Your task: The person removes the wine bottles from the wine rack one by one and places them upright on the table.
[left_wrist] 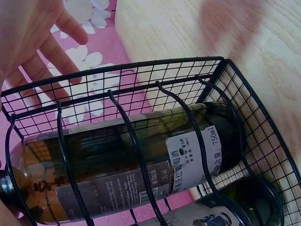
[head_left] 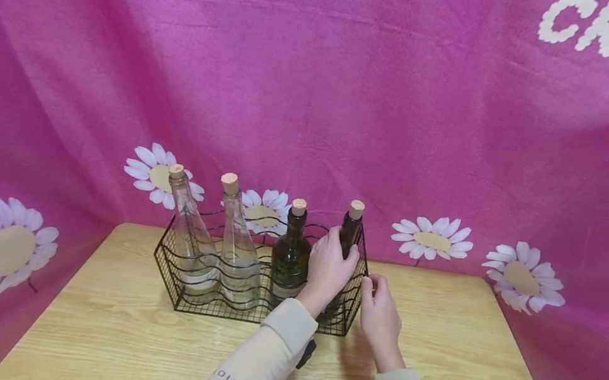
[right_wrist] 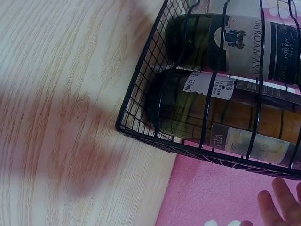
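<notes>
My left hand (head_left: 329, 269) grips the neck of the rightmost dark wine bottle (head_left: 349, 236), just below its cork. That bottle stands in the right end of a black wire basket (head_left: 260, 319). In the left wrist view the wine bottle (left_wrist: 117, 165) shows its labels behind the wavy wires. My right hand (head_left: 380, 320) is beside the basket's right end, fingertips right at the rim. Loosely extended fingers (right_wrist: 277, 202) of it appear in the right wrist view, holding nothing. A second dark wine bottle (head_left: 289, 264) with a cork stands left of my left hand.
Two clear corked bottles, a left one (head_left: 187, 220) and a right one (head_left: 238, 239), lean leftward in the basket's left half. The basket stands on a light wooden table (head_left: 114, 344). A pink cloth (head_left: 317, 90) with white flowers hangs behind and at both sides.
</notes>
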A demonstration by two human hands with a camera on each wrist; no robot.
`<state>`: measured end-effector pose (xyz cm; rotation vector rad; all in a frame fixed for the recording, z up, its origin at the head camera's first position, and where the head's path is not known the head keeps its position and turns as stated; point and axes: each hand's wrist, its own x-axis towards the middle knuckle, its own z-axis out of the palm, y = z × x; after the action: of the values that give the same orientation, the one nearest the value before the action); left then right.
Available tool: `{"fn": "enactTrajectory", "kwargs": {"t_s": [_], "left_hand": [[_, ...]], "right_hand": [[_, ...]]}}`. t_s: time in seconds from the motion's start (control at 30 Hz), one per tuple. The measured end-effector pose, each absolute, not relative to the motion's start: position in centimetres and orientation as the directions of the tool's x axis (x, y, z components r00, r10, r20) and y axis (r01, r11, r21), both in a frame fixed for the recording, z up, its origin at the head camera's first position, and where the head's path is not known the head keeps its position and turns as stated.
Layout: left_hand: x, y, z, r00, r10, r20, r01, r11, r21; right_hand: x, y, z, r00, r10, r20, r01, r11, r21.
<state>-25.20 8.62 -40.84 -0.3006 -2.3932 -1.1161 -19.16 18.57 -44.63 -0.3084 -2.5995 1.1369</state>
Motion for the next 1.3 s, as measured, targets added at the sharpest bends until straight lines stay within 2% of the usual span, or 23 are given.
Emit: {"fn": "enactTrajectory", "kwargs": {"t_s": [0.8,1.3], "left_hand": [[-24.97,8.64,-40.39,-0.871,0.037,0.489,0.356,0.733,0.579],[-24.83,8.45,-40.03,-0.884,0.048,0.466,0.34,0.749,0.569]], "right_hand": [[-19.28,18.44,-44.92,-0.929,0.322,0.182,0.087,0.667,-0.74],[-19.3,18.35,-44.97,-0.927,0.326,0.187,0.088,0.67,-0.737]]}}
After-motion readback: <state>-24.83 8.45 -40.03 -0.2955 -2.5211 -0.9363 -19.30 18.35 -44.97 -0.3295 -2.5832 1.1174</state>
